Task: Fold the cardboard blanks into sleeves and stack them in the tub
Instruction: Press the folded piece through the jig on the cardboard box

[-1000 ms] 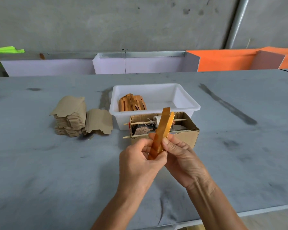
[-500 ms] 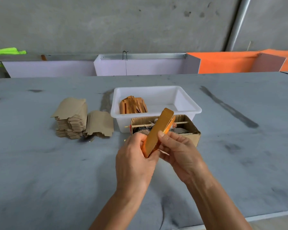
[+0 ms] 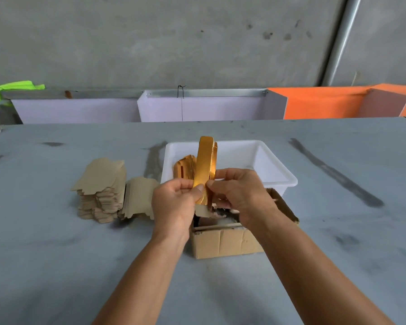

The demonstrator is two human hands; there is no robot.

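Observation:
A gold folded sleeve (image 3: 205, 160) stands upright between my hands, over the small cardboard box. My left hand (image 3: 176, 202) pinches its lower left edge with thumb and fingers. My right hand (image 3: 238, 195) grips its right side, fingers curled round it. Behind the sleeve sits the white tub (image 3: 277, 167), with several finished gold sleeves (image 3: 184, 167) standing at its left end. A stack of flat brown blanks (image 3: 102, 191) lies on the table to the left, with a second lower pile (image 3: 140, 198) leaning beside it.
A small open cardboard box (image 3: 225, 240) with sticks and clutter inside sits right in front of the tub, under my hands. White and orange panels (image 3: 314, 104) line the table's far edge. The grey table (image 3: 56, 254) extends to both sides.
Both hands have lifted the sleeve forward, from in front of the box to above it near the tub. The sleeve has turned from tilted to nearly upright.

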